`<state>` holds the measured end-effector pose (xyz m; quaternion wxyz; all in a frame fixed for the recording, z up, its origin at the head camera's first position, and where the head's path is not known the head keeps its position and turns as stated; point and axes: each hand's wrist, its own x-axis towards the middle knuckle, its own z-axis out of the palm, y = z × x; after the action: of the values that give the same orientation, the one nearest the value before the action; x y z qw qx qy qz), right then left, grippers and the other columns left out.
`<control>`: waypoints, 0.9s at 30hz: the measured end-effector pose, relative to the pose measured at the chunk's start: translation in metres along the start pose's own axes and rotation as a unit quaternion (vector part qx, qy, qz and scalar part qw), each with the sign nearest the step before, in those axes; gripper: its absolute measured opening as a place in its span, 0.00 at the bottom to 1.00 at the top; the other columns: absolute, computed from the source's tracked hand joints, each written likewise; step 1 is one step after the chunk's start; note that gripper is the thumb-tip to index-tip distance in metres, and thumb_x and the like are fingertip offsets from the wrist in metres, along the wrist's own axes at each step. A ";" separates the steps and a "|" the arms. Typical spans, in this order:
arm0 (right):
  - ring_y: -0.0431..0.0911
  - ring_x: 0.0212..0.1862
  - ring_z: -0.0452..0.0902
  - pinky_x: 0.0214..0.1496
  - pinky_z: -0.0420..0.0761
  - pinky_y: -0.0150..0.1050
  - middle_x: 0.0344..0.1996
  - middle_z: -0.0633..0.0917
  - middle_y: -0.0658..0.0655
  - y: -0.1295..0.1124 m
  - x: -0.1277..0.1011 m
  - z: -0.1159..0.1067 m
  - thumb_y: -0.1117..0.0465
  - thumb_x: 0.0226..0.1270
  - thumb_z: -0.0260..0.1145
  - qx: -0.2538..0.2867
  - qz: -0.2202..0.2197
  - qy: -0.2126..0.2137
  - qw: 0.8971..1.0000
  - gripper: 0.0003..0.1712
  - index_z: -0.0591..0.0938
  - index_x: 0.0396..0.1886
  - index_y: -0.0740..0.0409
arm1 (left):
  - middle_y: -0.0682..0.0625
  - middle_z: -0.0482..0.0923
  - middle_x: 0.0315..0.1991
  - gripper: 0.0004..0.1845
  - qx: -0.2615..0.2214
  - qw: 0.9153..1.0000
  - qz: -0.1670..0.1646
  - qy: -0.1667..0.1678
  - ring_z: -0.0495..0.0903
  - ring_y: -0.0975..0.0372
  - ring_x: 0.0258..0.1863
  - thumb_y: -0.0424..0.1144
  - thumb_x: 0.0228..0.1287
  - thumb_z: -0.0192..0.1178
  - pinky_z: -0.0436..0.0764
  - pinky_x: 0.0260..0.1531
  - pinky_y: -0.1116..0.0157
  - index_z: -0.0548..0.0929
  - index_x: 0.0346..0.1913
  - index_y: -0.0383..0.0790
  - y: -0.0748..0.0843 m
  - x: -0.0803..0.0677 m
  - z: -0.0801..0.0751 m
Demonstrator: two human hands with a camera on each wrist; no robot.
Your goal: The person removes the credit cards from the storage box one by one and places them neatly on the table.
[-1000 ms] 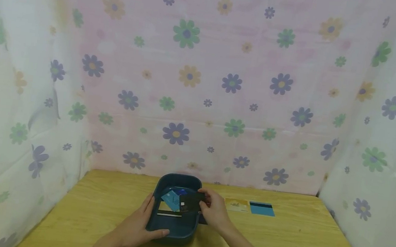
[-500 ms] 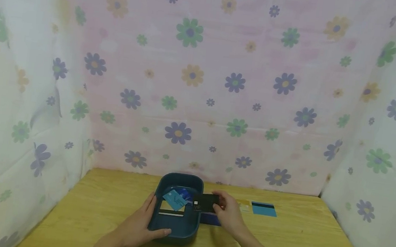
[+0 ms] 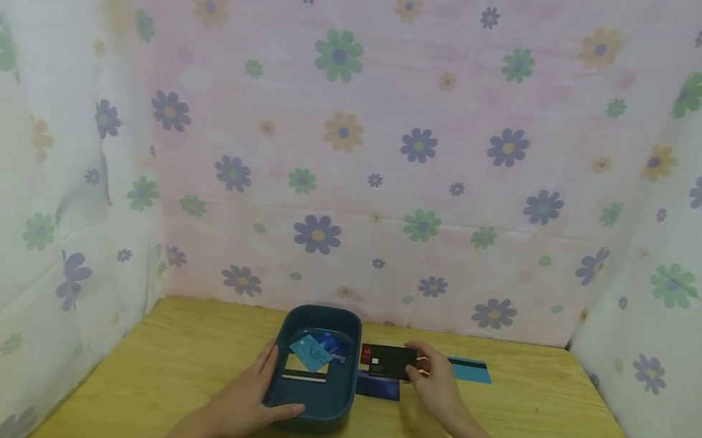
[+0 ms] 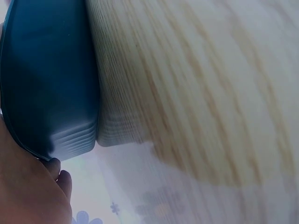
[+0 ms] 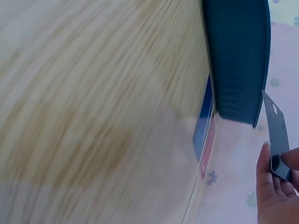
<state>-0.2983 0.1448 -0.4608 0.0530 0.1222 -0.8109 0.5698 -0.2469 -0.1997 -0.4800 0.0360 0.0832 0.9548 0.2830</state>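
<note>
Black card pinched at its right end by the right hand, thumb on one face and fingertips on the other, curled just enough to clamp the edge and no more. Held a little above the wooden table, just to the right of the blue bin, over a red card and beside a dark blue card lying flat; touching neither, as far as can be told. Looks like the middle of carrying one card between bin and table, with the card outside the bin's wall and not yet laid down. Laying it flat would call for lowering it level onto bare wood next to the others, then easing thumb and fingers apart without dragging the neighbours. Steadying the bin meanwhile: left hand wrapped on its near left corner, thumb over the rim, fingers along the outer wall. Inside the bin, a light blue card propped aslant on several more. Further right on the table, well apart, a striped blue card.
</note>
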 end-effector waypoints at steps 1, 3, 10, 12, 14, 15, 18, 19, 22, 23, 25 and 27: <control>0.52 0.43 0.85 0.40 0.86 0.45 0.44 0.80 0.62 0.001 -0.001 -0.002 0.81 0.67 0.61 0.000 -0.001 0.001 1.000 0.23 0.80 0.60 0.67 | 0.38 0.36 0.83 0.70 0.001 1.000 0.000 0.000 0.56 0.38 0.77 0.79 0.53 0.62 0.65 0.69 0.38 0.43 0.83 0.35 0.000 0.000 0.000; 0.53 0.44 0.86 0.40 0.87 0.48 0.44 0.80 0.62 0.004 -0.002 -0.007 0.82 0.66 0.61 -0.008 0.003 0.005 1.000 0.23 0.80 0.60 0.68 | 0.38 0.36 0.83 0.70 0.001 1.000 -0.001 -0.001 0.56 0.38 0.77 0.79 0.53 0.62 0.65 0.69 0.38 0.43 0.83 0.35 0.000 0.000 0.000; 0.53 0.44 0.86 0.39 0.87 0.49 0.46 0.82 0.63 0.011 -0.004 -0.020 0.81 0.67 0.62 -0.019 0.016 0.009 1.000 0.23 0.80 0.60 0.68 | 0.38 0.36 0.83 0.70 0.001 1.000 0.000 -0.004 0.55 0.38 0.77 0.78 0.54 0.62 0.64 0.69 0.37 0.43 0.83 0.34 0.000 0.000 -0.001; 0.53 0.44 0.85 0.39 0.87 0.48 0.46 0.82 0.64 0.013 -0.004 -0.024 0.81 0.67 0.62 -0.026 0.016 0.008 1.000 0.23 0.79 0.61 0.69 | 0.38 0.36 0.83 0.69 0.001 1.000 0.002 -0.003 0.55 0.38 0.77 0.78 0.54 0.62 0.65 0.69 0.38 0.42 0.83 0.35 0.001 0.000 -0.002; 0.53 0.43 0.85 0.38 0.87 0.48 0.48 0.82 0.65 0.014 -0.003 -0.027 0.81 0.67 0.62 -0.036 0.016 0.009 0.999 0.23 0.79 0.61 0.69 | 0.37 0.36 0.83 0.69 -0.001 1.000 0.005 -0.001 0.56 0.37 0.77 0.77 0.54 0.63 0.65 0.69 0.37 0.42 0.83 0.34 0.001 0.000 -0.002; 0.53 0.43 0.85 0.38 0.87 0.47 0.48 0.82 0.65 0.015 -0.003 -0.029 0.81 0.67 0.61 -0.039 0.017 0.009 0.999 0.23 0.79 0.61 0.69 | 0.38 0.37 0.83 0.69 0.000 1.000 0.006 0.001 0.56 0.37 0.77 0.77 0.54 0.63 0.65 0.69 0.37 0.42 0.83 0.35 0.001 0.000 -0.003; 0.54 0.44 0.85 0.37 0.87 0.45 0.48 0.81 0.65 0.016 -0.003 -0.034 0.80 0.67 0.62 -0.052 0.019 0.010 0.998 0.23 0.79 0.61 0.69 | 0.38 0.37 0.83 0.69 -0.001 1.000 0.007 0.003 0.58 0.37 0.76 0.77 0.54 0.63 0.66 0.68 0.37 0.42 0.83 0.35 0.001 0.000 -0.003; 0.54 0.44 0.86 0.37 0.87 0.44 0.48 0.81 0.65 0.017 -0.004 -0.036 0.81 0.66 0.62 -0.056 0.020 0.010 0.998 0.23 0.79 0.61 0.69 | 0.38 0.38 0.83 0.69 0.000 1.000 0.006 0.004 0.58 0.37 0.76 0.77 0.54 0.63 0.66 0.67 0.37 0.42 0.83 0.35 0.000 0.000 -0.003; 0.56 0.45 0.85 0.35 0.86 0.42 0.47 0.80 0.67 0.021 -0.005 -0.040 0.81 0.66 0.62 -0.067 0.023 0.008 0.997 0.23 0.79 0.60 0.70 | 0.38 0.37 0.83 0.70 0.002 1.000 0.003 0.003 0.59 0.37 0.76 0.77 0.54 0.63 0.67 0.67 0.37 0.42 0.83 0.36 0.000 0.001 -0.002; 0.56 0.44 0.85 0.35 0.85 0.41 0.47 0.80 0.67 0.022 -0.005 -0.041 0.81 0.66 0.62 -0.069 0.025 0.006 0.997 0.23 0.79 0.60 0.70 | 0.38 0.37 0.83 0.70 0.004 1.000 0.003 0.003 0.59 0.37 0.76 0.78 0.53 0.63 0.67 0.67 0.37 0.42 0.83 0.36 -0.001 0.001 -0.001; 0.56 0.44 0.85 0.34 0.84 0.40 0.47 0.80 0.67 0.025 -0.007 -0.045 0.80 0.66 0.62 -0.076 0.026 0.000 0.997 0.22 0.78 0.60 0.72 | 0.38 0.37 0.83 0.70 0.004 1.000 0.003 0.002 0.59 0.37 0.76 0.78 0.53 0.63 0.67 0.67 0.37 0.42 0.83 0.35 -0.001 0.001 -0.001; 0.55 0.43 0.85 0.33 0.83 0.39 0.48 0.81 0.67 0.030 -0.008 -0.048 0.79 0.67 0.62 -0.090 0.032 -0.004 0.995 0.21 0.78 0.60 0.73 | 0.38 0.37 0.83 0.70 0.005 1.000 0.004 0.001 0.59 0.37 0.76 0.77 0.53 0.63 0.67 0.67 0.37 0.42 0.83 0.35 0.000 0.001 0.000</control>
<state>-0.3006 0.2006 -0.4734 0.0426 0.0936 -0.8624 0.4957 -0.2476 -0.2001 -0.4801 0.0337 0.0865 0.9558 0.2788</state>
